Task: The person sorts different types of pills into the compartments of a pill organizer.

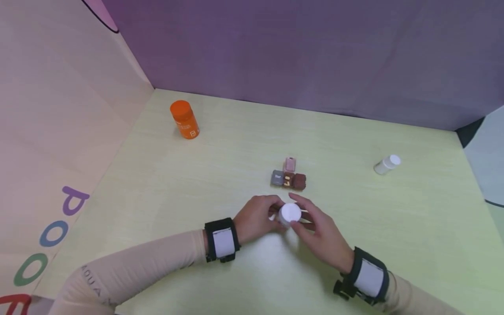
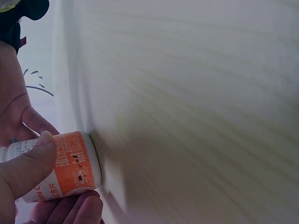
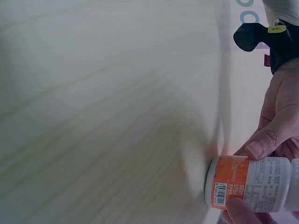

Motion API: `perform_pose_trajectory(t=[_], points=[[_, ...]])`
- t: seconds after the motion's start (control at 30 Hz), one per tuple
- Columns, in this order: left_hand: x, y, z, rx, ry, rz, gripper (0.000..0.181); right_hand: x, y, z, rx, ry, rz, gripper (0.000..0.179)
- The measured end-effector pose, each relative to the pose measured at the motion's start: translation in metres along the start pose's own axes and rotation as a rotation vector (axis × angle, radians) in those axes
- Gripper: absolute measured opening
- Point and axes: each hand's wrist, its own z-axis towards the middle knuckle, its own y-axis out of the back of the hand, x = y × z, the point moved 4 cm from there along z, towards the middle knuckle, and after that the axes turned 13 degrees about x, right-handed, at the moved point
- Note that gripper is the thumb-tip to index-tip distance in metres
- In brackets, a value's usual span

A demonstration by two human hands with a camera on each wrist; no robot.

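A white pill bottle [image 1: 290, 213] with a white cap and an orange-and-white label is upright between both hands, in front of the person. My left hand [image 1: 256, 218] grips its side, thumb against the label [image 2: 70, 163] and fingers curled round beneath in the left wrist view. From the other side, my right hand [image 1: 324, 238] holds it with thumb and fingers around it near the cap. A right fingertip [image 3: 240, 210] presses the label in the right wrist view. The bottle's base is close to the tabletop; whether it touches, I cannot tell.
Just beyond the hands sits a cluster of small square pieces: pink [image 1: 290, 164], grey [image 1: 277, 178], brown [image 1: 288, 180] and dark red [image 1: 299, 182]. An orange bottle [image 1: 185, 120] stands at back left, a small white bottle [image 1: 387, 164] at right. A purple partition [image 1: 299, 57] borders the table's back.
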Motion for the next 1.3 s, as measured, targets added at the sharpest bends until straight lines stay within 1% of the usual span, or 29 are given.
perform_pose_trajectory(t=[0.1, 0.17, 0.23, 0.3, 0.37, 0.43, 0.5, 0.57, 0.6, 0.67, 0.73, 0.8, 0.9, 0.97, 1.0, 1.13, 1.2, 1.23, 1.3], points=[[-0.0001, 0.0002, -0.0001, -0.004, -0.001, 0.007, 0.039, -0.0009, -0.0008, 0.0007, 0.0, -0.007, 0.014, 0.046], [0.0002, 0.0002, 0.0003, -0.008, -0.003, 0.013, 0.038, -0.0011, -0.0012, 0.001, -0.005, -0.019, 0.026, 0.045], [-0.0001, 0.0001, 0.0005, -0.011, -0.008, 0.022, 0.036, -0.0014, -0.001, 0.0007, -0.011, -0.032, 0.035, 0.053], [-0.0005, -0.0002, 0.0006, -0.01, -0.012, 0.021, 0.036, -0.001, -0.0005, 0.0002, -0.018, -0.025, 0.025, 0.06], [-0.0008, -0.0002, 0.0008, -0.007, -0.01, 0.018, 0.037, -0.0004, -0.0002, -0.0003, -0.02, -0.012, 0.013, 0.063], [-0.001, 0.0, 0.0008, -0.005, -0.005, 0.013, 0.038, 0.0003, -0.0003, -0.0005, -0.021, 0.002, 0.004, 0.058], [-0.0007, 0.0001, 0.001, -0.004, -0.001, 0.013, 0.038, 0.0001, -0.0006, -0.0002, -0.021, -0.003, 0.007, 0.049], [-0.0004, 0.0001, 0.0013, -0.003, 0.0, 0.012, 0.038, 0.0001, -0.0007, 0.0002, -0.024, -0.018, 0.026, 0.044], [-0.0003, 0.0001, 0.0014, -0.002, 0.001, 0.01, 0.037, 0.0, -0.0005, 0.0002, -0.025, -0.027, 0.037, 0.045], [-0.0004, 0.0002, 0.0016, 0.0, 0.0, 0.008, 0.037, -0.0003, -0.0002, 0.0001, -0.027, -0.041, 0.053, 0.053], [-0.0006, 0.0004, 0.0015, 0.0, 0.002, 0.004, 0.037, -0.0002, 0.0002, -0.0002, -0.024, -0.042, 0.052, 0.06], [-0.0006, 0.0005, 0.0014, 0.001, 0.001, 0.002, 0.037, 0.0003, 0.0004, -0.0006, -0.019, -0.033, 0.041, 0.062], [-0.0002, 0.0004, 0.0014, -0.001, -0.001, 0.001, 0.038, 0.0006, -0.0002, -0.0008, -0.023, -0.015, 0.026, 0.052], [0.0, 0.0002, 0.0016, 0.0, -0.001, 0.003, 0.038, 0.0005, -0.0006, -0.0007, -0.028, -0.016, 0.034, 0.045], [0.0002, 0.0001, 0.0017, 0.0, -0.002, 0.004, 0.038, -0.0001, -0.0009, -0.0006, -0.031, -0.021, 0.04, 0.044], [0.0004, -0.0002, 0.0019, 0.002, -0.004, 0.006, 0.037, -0.0019, -0.0003, -0.0004, -0.037, -0.042, 0.041, 0.061], [0.0005, -0.0004, 0.0019, 0.002, -0.005, 0.002, 0.037, -0.0023, 0.0003, -0.0004, -0.033, -0.029, 0.03, 0.067], [0.0005, -0.0004, 0.0019, 0.003, -0.006, 0.0, 0.038, -0.0025, 0.0003, -0.0004, -0.031, -0.02, 0.02, 0.066], [0.0005, -0.0005, 0.002, 0.002, -0.007, -0.005, 0.038, -0.0028, 0.0001, -0.0003, -0.027, -0.001, 0.007, 0.059]])
